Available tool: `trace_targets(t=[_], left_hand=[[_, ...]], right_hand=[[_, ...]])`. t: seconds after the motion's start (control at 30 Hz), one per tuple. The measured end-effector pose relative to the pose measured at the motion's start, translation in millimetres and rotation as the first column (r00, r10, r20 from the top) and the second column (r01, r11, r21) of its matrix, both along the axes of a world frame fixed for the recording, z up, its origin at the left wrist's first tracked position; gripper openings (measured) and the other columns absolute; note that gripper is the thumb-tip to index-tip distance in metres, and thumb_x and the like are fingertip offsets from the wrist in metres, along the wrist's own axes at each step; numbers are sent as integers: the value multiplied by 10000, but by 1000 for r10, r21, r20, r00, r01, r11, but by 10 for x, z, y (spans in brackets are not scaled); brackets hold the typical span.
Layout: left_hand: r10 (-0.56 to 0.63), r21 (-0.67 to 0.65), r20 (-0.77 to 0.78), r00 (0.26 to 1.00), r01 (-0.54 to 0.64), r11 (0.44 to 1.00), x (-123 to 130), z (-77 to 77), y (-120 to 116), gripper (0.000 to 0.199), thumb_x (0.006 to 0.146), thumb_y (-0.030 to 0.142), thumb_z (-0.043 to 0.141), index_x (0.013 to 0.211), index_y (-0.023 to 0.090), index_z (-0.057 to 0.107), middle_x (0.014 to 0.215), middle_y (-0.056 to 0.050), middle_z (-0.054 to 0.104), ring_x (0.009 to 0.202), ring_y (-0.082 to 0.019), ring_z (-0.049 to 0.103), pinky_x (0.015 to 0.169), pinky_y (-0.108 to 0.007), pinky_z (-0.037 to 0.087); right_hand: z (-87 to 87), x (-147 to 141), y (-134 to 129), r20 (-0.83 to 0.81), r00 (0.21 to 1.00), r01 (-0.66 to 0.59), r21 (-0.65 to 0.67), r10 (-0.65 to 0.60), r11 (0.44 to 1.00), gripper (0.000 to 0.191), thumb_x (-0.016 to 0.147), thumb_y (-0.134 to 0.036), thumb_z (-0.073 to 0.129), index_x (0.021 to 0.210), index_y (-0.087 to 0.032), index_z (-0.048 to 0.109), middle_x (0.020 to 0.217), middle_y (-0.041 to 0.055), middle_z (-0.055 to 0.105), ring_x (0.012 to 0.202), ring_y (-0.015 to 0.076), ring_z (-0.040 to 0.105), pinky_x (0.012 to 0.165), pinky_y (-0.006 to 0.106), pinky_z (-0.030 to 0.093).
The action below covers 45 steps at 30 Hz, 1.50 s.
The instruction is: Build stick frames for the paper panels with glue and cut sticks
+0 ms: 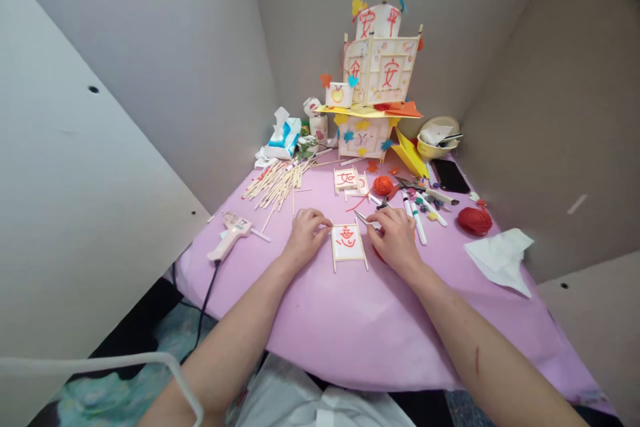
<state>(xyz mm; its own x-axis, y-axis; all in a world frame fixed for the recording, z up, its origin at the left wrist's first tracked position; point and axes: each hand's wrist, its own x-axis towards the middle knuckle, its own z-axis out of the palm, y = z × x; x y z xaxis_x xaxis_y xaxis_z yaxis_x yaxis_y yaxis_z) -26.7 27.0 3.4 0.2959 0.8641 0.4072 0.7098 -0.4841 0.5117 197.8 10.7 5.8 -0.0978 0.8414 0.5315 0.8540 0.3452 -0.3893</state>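
Observation:
A small white paper panel [346, 248] framed with thin wooden sticks and marked with a red character lies flat between my hands. At its upper left corner, my left hand [307, 233] pinches the frame between thumb and fingertips. My right hand [396, 233] is curled just off the upper right corner, its thumb and index finger close together. Whatever they may hold is hidden. A pointed metal blade [361, 216] sticks out beside those fingertips, and something orange-red shows under the palm. Beyond the hands rest more stick-framed panels [346, 178], one with a red character.
A tall decorated paper-and-stick tower [383, 73] stands at the back. Loose wooden sticks [280, 181] and a corded glue gun [231, 237] lie left. To the right are markers [419, 223], red yarn [474, 221], a phone [450, 175], and a tissue [503, 257]. Grey partitions enclose the table.

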Motion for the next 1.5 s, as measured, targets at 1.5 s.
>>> trace_targets(t=[1.5], left_hand=[[103,-619,438,893,216,755,47,300,200,161,734,318,595,775,163,574,769,-20,640,654,-121,546,567,-233,376]], right_hand=[[202,208,-75,411,911,209,-523,30,826,148,845,-274,490,851,-175,599,845,86,626,781,208,585,630,288,332]])
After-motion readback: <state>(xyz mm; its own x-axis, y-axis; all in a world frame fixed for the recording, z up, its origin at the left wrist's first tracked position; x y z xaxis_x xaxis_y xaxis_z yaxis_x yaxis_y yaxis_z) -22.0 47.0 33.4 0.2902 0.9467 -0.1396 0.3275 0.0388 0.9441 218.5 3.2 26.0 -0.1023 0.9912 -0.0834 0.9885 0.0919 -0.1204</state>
